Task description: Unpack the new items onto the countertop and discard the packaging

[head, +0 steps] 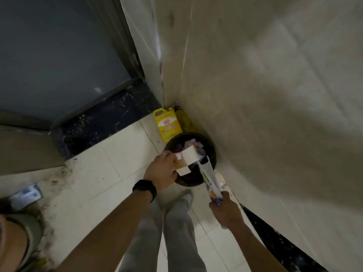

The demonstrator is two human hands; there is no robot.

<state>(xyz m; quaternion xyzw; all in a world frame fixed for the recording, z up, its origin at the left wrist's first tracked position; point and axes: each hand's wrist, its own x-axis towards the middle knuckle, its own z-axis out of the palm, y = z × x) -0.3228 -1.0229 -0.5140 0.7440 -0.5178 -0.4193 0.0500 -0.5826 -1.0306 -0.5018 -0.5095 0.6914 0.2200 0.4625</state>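
A round dark trash bin [211, 148] stands on the tiled floor in the corner, with several scraps of rubbish inside. My left hand [162, 171] holds an opened white and brown cardboard box [186, 159] over the bin's near rim. My right hand [225, 211] grips the lower end of a long narrow white printed box [208, 176], whose far end points into the bin. A black band sits on my left wrist.
A yellow jug [169, 123] stands against the wall behind the bin, with a yellow bag [184, 119] beside it. A tiled wall [275, 95] runs along the right. A dark door [59, 55] and black threshold lie at left. My legs stand just before the bin.
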